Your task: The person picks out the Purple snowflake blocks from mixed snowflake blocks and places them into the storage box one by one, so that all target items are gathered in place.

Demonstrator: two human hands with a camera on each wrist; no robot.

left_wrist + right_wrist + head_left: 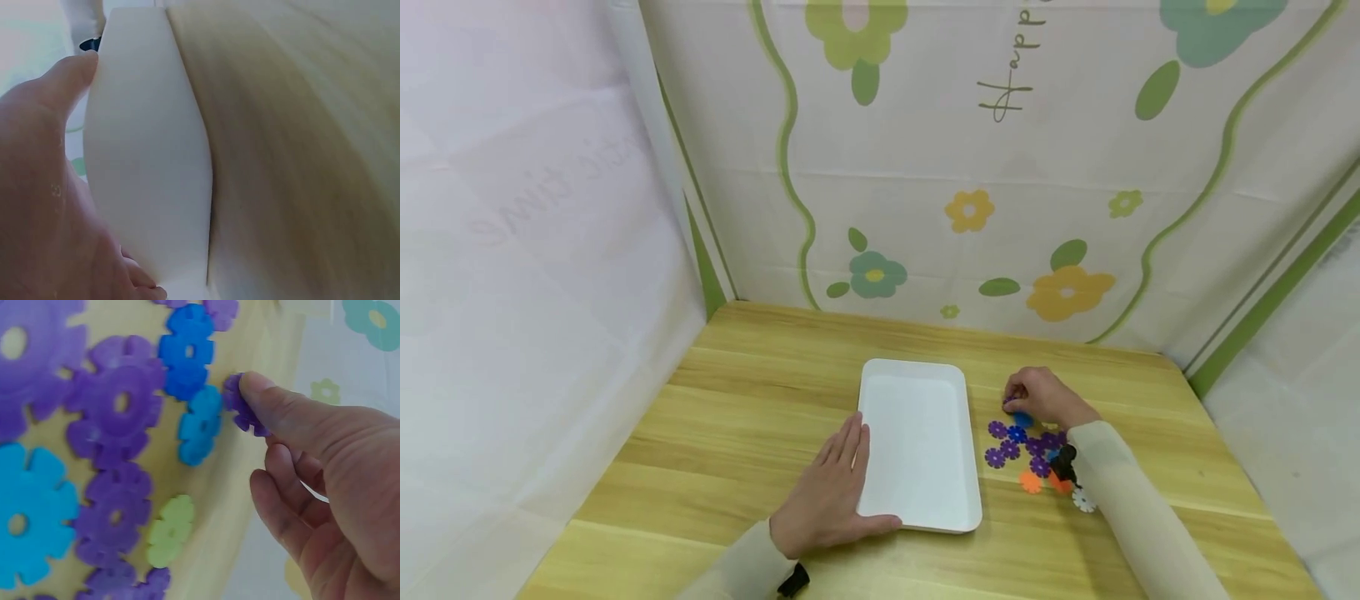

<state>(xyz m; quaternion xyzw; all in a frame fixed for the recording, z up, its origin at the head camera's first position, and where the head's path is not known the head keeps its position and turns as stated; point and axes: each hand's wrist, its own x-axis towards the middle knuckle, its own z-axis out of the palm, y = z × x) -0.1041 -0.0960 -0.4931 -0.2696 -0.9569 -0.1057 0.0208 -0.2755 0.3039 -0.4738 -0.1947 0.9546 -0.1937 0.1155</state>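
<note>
A white rectangular tray [917,450] lies on the wooden table. My left hand [831,492] rests at its near left corner, fingers straight along the left rim and thumb along the near edge; the left wrist view shows the thumb at the tray's outer wall [147,144]. To the right of the tray, my right hand [1041,396] pinches a purple notched plastic disc [244,406] between thumb and fingers. It is at the far side of a loose group of such discs: purple [122,403], dark blue [187,353], light blue [200,425] and yellow-green [172,531].
Nearer the front edge of the group lie orange discs [1031,482] and a white disc [1083,500], close to the right wrist's black strap [1063,462]. Flower-printed cloth [925,167] hangs behind the wooden table [760,392] and along its sides.
</note>
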